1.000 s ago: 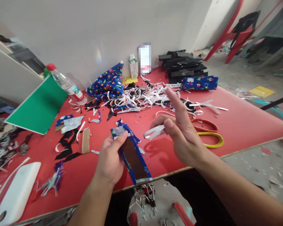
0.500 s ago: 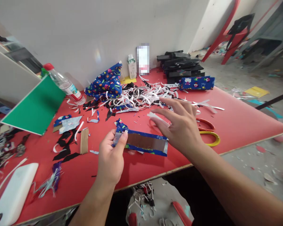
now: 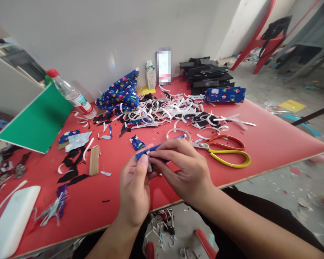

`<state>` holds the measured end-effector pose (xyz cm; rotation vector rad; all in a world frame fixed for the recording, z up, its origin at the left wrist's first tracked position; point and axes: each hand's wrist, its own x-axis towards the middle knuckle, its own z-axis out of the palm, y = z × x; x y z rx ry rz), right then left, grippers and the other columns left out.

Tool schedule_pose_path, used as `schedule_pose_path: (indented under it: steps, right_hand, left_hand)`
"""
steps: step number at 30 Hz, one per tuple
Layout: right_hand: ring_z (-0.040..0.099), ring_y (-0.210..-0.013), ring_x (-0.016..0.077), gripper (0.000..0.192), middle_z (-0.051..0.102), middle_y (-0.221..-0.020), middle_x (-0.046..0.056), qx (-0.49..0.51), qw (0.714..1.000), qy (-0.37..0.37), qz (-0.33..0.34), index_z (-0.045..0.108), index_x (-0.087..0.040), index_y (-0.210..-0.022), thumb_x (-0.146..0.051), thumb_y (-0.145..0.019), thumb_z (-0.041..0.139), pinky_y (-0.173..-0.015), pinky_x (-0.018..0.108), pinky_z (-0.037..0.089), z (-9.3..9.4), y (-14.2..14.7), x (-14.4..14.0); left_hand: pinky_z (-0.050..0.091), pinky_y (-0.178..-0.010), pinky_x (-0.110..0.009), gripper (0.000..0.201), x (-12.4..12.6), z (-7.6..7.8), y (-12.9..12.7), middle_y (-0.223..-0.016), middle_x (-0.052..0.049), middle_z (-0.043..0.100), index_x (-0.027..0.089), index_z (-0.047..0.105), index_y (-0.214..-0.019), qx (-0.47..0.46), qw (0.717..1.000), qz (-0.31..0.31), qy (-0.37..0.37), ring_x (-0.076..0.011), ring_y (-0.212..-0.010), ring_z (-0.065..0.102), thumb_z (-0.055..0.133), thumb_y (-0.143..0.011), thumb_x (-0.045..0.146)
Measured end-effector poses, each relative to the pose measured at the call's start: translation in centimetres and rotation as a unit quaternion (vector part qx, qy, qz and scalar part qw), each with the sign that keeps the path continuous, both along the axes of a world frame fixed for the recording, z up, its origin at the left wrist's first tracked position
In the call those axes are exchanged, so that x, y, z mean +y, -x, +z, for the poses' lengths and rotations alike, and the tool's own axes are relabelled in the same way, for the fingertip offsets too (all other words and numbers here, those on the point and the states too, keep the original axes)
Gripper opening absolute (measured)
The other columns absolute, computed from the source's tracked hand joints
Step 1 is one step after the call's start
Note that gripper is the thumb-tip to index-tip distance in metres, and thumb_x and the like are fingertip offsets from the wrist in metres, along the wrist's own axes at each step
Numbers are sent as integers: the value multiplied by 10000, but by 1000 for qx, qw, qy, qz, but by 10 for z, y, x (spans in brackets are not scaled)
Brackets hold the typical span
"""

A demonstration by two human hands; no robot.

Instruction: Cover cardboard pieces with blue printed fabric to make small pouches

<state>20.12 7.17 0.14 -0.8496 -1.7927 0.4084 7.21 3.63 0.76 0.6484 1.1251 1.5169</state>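
My left hand (image 3: 136, 185) is closed on a blue patterned strip (image 3: 155, 147), its thumb on top near the left end. The fingertips of my right hand (image 3: 185, 167) are pinched together at that same end, beside a small whitish edge (image 3: 149, 162). Most of the strip is hidden behind my fingers. Just beyond it lies a small blue patterned scrap (image 3: 136, 142). Right of my right hand are scissors (image 3: 230, 158) with one red and one yellow handle. A curled white strip (image 3: 189, 133) rests on the red table behind my knuckles.
A heap of white and black cuttings (image 3: 167, 108) spans the back, near blue patterned cloth (image 3: 118, 91), a phone (image 3: 163, 66) and stacked black pieces (image 3: 207, 73). To the left are a bottle (image 3: 75, 97), a green board (image 3: 37, 117) and a brown strip (image 3: 94, 160).
My right hand has let go of a white strip, which now lies curled on the table, and has come left to pinch the blue strip's end. The blue strip has turned in my left hand.
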Motion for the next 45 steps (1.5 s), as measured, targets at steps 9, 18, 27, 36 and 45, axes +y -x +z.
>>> schedule_pose_path:
  steps: [9,18,27,36,45]
  right_hand:
    - [704,-832,189,195,774,-919,34,49,999,-15,-5,794,-256,-1035,-101,-921,767,-723,366,578,-4,10,-9]
    - [696,-818,188,131,763,-883,15,47,996,70,6,779,-252,-937,-124,-922,758,-745,368,580,-6,9,-1]
    - [698,-841,199,115,742,-840,10,68,981,177,41,748,-245,-841,-148,-901,768,-772,370,573,-2,2,6]
    - [704,-833,197,138,745,-836,10,67,985,156,35,728,-246,-807,-162,-915,749,-775,374,577,-2,2,3]
    - [707,-834,182,137,756,-861,-3,69,990,121,26,746,-252,-857,-127,-906,773,-754,352,579,-3,3,2]
  left_hand:
    - [443,-530,-193,514,-6,2,-9,-621,27,509,174,594,-588,-26,998,58,22,-95,-600,460,892,-762,554]
    - [462,-554,-225,429,-7,-11,-8,-637,21,536,194,632,-638,-11,999,45,13,-120,-610,483,819,-868,503]
    - [473,-581,-267,410,-7,-16,-8,-630,-5,580,189,681,-667,42,999,13,8,-149,-623,527,752,-921,504]
    - [460,-568,-230,413,-7,-14,-10,-635,20,489,187,605,-606,1,1000,14,-5,-128,-641,465,775,-920,396]
    - [521,-605,-274,379,-8,-14,-10,-685,-25,637,188,702,-719,55,998,20,3,-163,-661,580,752,-917,507]
